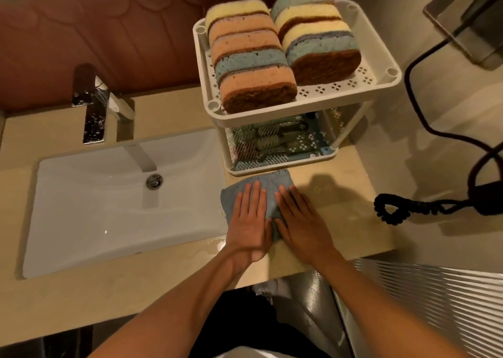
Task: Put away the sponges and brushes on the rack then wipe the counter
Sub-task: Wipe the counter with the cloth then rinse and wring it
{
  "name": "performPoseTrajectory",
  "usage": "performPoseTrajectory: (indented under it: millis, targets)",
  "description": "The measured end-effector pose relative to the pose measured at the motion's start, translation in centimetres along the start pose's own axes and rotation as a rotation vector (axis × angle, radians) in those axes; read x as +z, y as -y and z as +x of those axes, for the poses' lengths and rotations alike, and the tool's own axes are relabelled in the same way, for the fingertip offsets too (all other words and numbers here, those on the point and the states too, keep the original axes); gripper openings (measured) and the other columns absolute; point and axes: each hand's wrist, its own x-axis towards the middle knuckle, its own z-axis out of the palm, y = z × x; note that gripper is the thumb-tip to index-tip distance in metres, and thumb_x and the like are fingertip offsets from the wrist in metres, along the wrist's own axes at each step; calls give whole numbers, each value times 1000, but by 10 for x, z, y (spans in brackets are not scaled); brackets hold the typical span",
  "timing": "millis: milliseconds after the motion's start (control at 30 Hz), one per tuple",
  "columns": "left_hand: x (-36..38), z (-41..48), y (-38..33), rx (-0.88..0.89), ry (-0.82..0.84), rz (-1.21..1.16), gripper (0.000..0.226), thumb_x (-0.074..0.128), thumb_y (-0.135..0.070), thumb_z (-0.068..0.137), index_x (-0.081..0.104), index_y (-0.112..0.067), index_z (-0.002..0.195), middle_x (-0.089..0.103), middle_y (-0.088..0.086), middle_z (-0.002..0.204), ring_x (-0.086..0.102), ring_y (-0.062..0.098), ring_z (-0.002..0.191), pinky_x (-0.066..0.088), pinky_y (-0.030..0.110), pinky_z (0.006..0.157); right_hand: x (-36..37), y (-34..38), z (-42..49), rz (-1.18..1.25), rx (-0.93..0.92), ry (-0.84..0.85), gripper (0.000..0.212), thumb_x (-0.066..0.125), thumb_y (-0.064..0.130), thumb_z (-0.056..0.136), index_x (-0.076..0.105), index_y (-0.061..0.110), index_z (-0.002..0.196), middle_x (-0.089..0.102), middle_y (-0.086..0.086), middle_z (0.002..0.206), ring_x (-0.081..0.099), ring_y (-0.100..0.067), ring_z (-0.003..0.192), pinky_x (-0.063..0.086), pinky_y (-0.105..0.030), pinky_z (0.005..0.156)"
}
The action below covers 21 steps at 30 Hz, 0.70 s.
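1. Our table is a beige top that runs across the view
2. The white sink is set into its left half
3. The white two-tier rack stands at the back right of the table, just right of the sink
4. The sponges stand on edge in two rows on the rack's top tier
5. Our left grip and right grip lie side by side, fingers straight and spread flat, pressing on the cloth
6. The grey-blue cloth lies on the table just in front of the rack
7. The brushes lie on the lower tier, too dim for us to count
8. The tap stands behind the sink
9. A coiled black cord lies past the table's right edge
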Motion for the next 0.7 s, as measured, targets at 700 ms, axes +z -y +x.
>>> performPoseTrajectory:
  millis: [700]
  targets:
    - [7,68,-71,137,51,-72,75,32,-35,100,-2,-6,161,-17,15,166,-25,33,152,-16,44,125,-21,-64,-16,-65,231,122,66,3,35,101,13,2,157,8,-17,165,5,-33,154,16,-46,125]
